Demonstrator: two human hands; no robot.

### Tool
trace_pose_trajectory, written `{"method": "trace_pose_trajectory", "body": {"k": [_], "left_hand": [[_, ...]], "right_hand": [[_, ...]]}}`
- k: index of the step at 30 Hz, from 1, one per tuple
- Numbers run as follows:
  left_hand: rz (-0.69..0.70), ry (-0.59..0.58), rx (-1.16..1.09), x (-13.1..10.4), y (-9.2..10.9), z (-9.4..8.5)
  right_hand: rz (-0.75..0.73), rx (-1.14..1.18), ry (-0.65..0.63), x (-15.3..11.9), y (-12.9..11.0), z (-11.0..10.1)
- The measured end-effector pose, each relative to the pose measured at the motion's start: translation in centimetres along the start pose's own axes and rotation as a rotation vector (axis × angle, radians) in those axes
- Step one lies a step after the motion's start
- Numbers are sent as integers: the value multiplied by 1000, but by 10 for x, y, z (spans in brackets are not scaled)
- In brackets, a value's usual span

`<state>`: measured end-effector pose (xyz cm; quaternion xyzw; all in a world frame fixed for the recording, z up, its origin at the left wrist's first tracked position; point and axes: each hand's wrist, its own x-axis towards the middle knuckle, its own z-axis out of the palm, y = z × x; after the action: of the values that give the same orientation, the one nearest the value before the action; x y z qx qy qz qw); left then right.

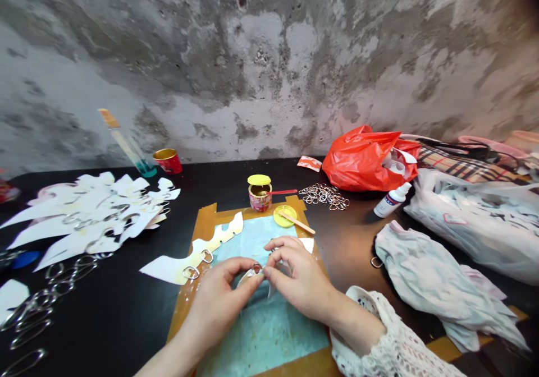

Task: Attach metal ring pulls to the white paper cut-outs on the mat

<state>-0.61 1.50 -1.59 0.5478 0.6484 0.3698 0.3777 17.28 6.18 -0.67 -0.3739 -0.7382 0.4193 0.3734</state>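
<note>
Here, both hands (252,287) grip a small pale piece (251,275) below the open tin (260,197)

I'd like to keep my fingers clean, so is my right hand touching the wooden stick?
Apart. The head view shows light blue sheet between the right hand and the wooden stick.
</note>
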Motion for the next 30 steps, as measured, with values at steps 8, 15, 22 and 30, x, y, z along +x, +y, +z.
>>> {"method": "trace_pose_trajectory", "body": {"k": [8,15,22,30], "left_hand": [[-63,-48,-186,0,7,1],[-73,-68,-186,-3,12,3],[-72,-51,-134,-5,18,5],[-61,-40,-97,-5,9,12]], "right_hand": [[-6,87,-16,5,6,1],[-36,135,-39,3,9,4],[38,176,-66,0,8,5],[203,292,-198,5,4,-4]]}}
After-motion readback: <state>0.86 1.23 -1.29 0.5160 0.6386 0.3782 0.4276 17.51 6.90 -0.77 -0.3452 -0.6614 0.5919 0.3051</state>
